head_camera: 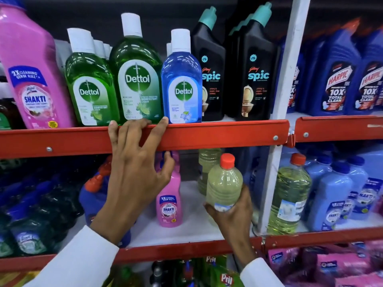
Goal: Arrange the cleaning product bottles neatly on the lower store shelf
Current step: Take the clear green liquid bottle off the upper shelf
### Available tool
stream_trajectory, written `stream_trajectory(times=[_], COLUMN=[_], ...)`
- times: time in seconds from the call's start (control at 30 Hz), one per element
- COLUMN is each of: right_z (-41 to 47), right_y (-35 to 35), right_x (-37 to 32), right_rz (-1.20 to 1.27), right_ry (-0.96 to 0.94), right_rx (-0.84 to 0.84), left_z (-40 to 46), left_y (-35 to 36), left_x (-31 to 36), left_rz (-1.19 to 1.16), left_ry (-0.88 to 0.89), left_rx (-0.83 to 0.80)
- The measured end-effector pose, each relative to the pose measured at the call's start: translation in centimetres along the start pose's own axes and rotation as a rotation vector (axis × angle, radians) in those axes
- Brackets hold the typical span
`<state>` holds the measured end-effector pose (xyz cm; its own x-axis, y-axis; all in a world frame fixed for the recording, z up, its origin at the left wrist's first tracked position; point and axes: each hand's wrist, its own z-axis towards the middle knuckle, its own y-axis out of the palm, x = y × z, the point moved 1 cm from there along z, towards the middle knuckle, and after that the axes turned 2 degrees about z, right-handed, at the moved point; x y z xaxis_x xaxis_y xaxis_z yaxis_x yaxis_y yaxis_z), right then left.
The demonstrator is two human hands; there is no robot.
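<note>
Holding a yellow bottle (224,185) with a red cap upright, the right hand (230,212) has its fingers wrapped around the bottle's base, just in front of the lower shelf (186,230). The left hand (136,162) rests on the red rail (207,134) of the shelf above, fingers spread and hooked over its top edge, holding no bottle; its thumb hangs just beside the top of a pink bottle (170,201) standing alone on the lower shelf. The job looks partly done: another yellow bottle (208,166) stands further back, and blue bottles (95,189) crowd the left side, but the held bottle is not yet placed and the pink one stands apart from any row. Bare white shelf lies between the pink bottle and the white upright (275,141), which seems enough room for the held bottle. The red rail overhead limits the height, so the bottle likely has to go in low, and the upright closes off the right side.
</note>
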<state>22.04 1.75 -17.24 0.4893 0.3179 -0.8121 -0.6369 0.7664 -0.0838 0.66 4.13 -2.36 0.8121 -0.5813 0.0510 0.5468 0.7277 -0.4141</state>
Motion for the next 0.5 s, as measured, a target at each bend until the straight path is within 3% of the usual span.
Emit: stream_trajectory(times=[0.5], right_z=[5.5], right_y=[6.5], right_x=[3.9], right_rz=[-0.065], right_ry=[0.137], right_rx=[-0.027], left_z=[-0.1], left_y=[1.3], left_x=[0.1], left_rz=[-0.016], left_ry=[-0.032], left_rx=[0.086])
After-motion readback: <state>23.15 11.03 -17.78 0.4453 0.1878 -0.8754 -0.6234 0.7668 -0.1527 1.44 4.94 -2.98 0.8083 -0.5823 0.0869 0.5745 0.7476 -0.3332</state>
